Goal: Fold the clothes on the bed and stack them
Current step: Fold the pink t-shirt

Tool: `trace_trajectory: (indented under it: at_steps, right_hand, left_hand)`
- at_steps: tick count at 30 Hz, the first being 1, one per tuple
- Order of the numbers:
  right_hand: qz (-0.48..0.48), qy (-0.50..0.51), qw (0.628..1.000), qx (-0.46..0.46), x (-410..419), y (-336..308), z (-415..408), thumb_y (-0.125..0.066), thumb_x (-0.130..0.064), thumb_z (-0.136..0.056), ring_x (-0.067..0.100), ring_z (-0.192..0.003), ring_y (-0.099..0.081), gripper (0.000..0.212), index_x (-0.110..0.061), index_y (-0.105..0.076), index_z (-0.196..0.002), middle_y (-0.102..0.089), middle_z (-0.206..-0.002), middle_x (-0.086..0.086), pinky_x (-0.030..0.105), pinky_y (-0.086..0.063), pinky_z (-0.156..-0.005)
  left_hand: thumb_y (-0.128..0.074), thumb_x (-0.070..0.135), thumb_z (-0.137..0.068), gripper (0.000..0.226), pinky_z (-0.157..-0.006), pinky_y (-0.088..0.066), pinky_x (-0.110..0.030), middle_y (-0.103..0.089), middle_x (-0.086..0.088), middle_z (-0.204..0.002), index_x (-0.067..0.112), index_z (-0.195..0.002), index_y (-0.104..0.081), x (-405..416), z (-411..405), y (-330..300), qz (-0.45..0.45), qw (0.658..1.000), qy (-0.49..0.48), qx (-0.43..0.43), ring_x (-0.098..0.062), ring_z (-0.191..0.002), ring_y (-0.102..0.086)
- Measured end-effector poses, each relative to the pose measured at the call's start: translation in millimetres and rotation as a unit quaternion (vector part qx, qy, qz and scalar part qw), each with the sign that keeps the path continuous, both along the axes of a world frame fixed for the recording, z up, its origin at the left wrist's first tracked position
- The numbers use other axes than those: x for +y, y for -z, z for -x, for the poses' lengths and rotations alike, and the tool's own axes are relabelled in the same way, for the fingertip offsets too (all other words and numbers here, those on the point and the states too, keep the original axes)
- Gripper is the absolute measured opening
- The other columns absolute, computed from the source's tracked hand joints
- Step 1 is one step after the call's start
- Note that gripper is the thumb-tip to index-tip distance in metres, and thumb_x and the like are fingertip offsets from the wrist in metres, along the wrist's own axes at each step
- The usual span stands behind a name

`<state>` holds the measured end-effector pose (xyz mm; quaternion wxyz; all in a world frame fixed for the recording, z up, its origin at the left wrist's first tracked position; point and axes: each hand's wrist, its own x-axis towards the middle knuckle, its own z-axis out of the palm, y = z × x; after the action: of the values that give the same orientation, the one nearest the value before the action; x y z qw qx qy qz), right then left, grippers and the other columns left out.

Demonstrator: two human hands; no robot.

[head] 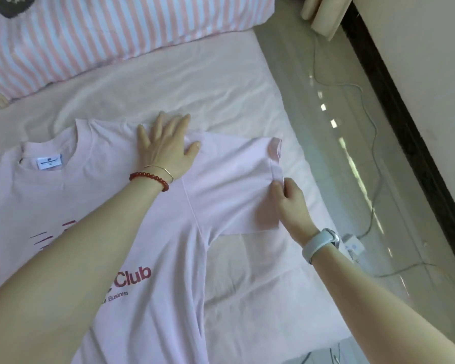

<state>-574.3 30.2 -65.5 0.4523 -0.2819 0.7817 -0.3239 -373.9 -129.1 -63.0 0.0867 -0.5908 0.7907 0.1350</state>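
Observation:
A pale pink T-shirt [111, 206] with red print lies flat, front side up, on the bed, collar toward the pillow. My left hand [166, 148] presses flat on its right shoulder, fingers spread. My right hand [286, 195] pinches the hem of the outstretched sleeve [234, 185] near the bed's right edge. My left forearm covers part of the print.
A light pink sheet [247, 285] covers the bed. A pink-and-white striped pillow [103, 35] lies at the head. To the right runs a shiny floor [352, 153] with a white cable and a power strip [353, 245] beside the bed's edge.

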Motion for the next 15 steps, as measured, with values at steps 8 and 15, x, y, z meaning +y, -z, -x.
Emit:
trace_trajectory:
  at_steps: [8,15]
  right_hand:
    - [-0.047,-0.031,0.992,0.109,20.2,3.3,8.1,-0.034,-0.025,-0.096,0.034,-0.072,-0.049,0.015,-0.016,-0.04,-0.107,-0.058,-0.075,0.007,0.035,-0.032,-0.062]
    - [-0.143,-0.055,0.984,0.091,39.4,12.1,13.1,-0.041,-0.046,-0.093,0.027,-0.091,-0.055,0.03,-0.019,-0.05,-0.104,-0.062,-0.095,-0.002,0.033,-0.037,-0.073]
  left_hand:
    - [-0.054,0.029,-0.09,0.018,-0.1,-0.022,-0.036,-0.056,-0.009,-0.115,0.021,-0.101,-0.066,-26.6,34.8,-4.9,0.011,0.997,-0.037,0.07,-0.027,-0.113,-0.047]
    - [-0.05,0.024,-0.087,0.046,-0.107,-0.008,-0.062,-0.04,-0.009,-0.141,0.02,-0.132,-0.047,31.6,47.7,-5.1,0.114,0.991,0.001,0.063,-0.031,-0.131,-0.033]
